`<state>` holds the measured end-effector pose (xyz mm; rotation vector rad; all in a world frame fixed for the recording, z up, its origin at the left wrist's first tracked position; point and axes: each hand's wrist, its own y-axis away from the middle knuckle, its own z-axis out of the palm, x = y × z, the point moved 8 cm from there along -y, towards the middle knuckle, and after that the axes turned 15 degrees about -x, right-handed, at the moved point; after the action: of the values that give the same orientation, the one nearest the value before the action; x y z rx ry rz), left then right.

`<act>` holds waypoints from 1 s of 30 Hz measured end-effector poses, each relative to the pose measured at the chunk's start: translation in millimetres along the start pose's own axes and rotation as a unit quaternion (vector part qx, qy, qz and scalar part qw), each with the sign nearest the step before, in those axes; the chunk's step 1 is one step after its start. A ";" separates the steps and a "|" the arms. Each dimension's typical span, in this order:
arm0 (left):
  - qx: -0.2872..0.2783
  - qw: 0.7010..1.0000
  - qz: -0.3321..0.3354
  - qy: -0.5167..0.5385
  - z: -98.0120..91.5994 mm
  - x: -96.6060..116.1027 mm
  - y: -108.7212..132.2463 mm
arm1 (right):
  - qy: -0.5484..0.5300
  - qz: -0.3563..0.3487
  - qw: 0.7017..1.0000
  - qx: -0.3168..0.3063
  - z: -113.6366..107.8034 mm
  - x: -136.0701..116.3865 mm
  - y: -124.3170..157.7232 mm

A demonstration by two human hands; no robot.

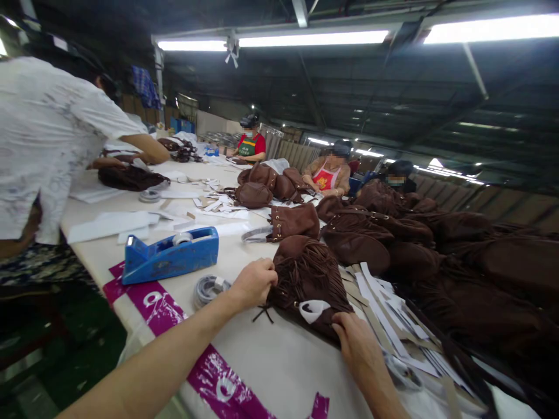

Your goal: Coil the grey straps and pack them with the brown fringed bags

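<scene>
A brown fringed bag (308, 279) lies on the pale table in front of me, with a white wrapped piece (313, 310) on its near side. My left hand (254, 283) is closed at the bag's left edge, fingers curled in on the brown material. My right hand (354, 336) pinches the bag's lower right edge between thumb and fingers. Left of the bag is a coil of grey strap (210, 290). A blue tape dispenser (171, 256) stands farther left. Another brown bag (296, 222) with a wrapped handle sits just behind.
Brown bags (437, 250) are heaped along the right. Paper and card strips (395, 323) lie between them and my right hand. Purple printed tape (218, 372) runs along the near table edge. A person in a white shirt (52, 134) leans over the left side; others sit farther back.
</scene>
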<state>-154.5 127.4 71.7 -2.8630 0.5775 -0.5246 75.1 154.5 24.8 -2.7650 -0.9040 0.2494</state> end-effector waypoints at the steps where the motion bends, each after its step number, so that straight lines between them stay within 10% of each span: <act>1: -0.016 1.000 0.018 -0.003 4.2 4.1 -0.5 | -0.015 -0.005 1.000 0.006 1.8 4.0 0.8; 11: -0.076 0.996 -0.014 -0.040 28.6 3.0 -11.9 | -0.136 0.003 0.990 -0.032 -3.8 17.4 -1.0; 30: -0.064 0.991 0.026 0.117 16.9 -22.8 -14.9 | -0.151 0.054 0.987 0.030 -27.6 22.7 7.6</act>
<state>-162.8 151.9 52.6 -2.9166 0.7473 -0.8527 103.8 157.8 47.3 -2.7687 -0.7953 0.7182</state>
